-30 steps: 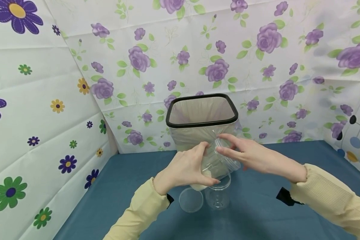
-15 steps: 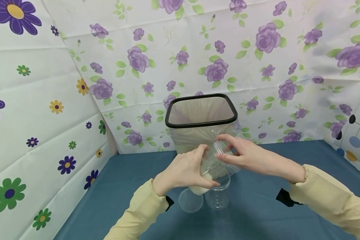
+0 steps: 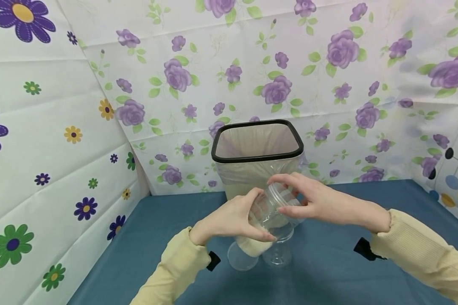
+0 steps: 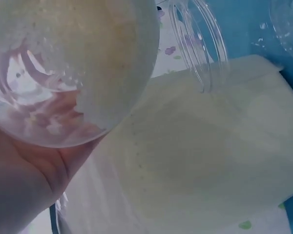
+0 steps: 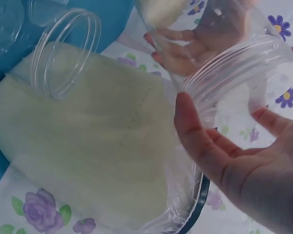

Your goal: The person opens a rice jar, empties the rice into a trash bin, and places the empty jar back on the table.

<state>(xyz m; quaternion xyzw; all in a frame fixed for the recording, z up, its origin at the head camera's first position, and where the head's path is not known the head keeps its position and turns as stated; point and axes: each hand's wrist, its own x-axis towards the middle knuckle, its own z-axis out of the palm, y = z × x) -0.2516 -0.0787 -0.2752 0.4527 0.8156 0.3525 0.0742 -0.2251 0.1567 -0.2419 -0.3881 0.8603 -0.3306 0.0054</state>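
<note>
Down dipped the jar [image 3: 255,246], left hand [image 3: 229,220] gripping it, right hand [image 3: 320,203] pinching its rim [image 5: 229,63]; it covered more of the disc [image 3: 241,262] below the left.

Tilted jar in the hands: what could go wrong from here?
The tilted jar might slip from the left hand and right hand, as it looks smooth. If it's open, which I can't tell, the pale contents might spill onto the table. Moving it could also knock the standing jar, which it overlaps in the head view.
</note>
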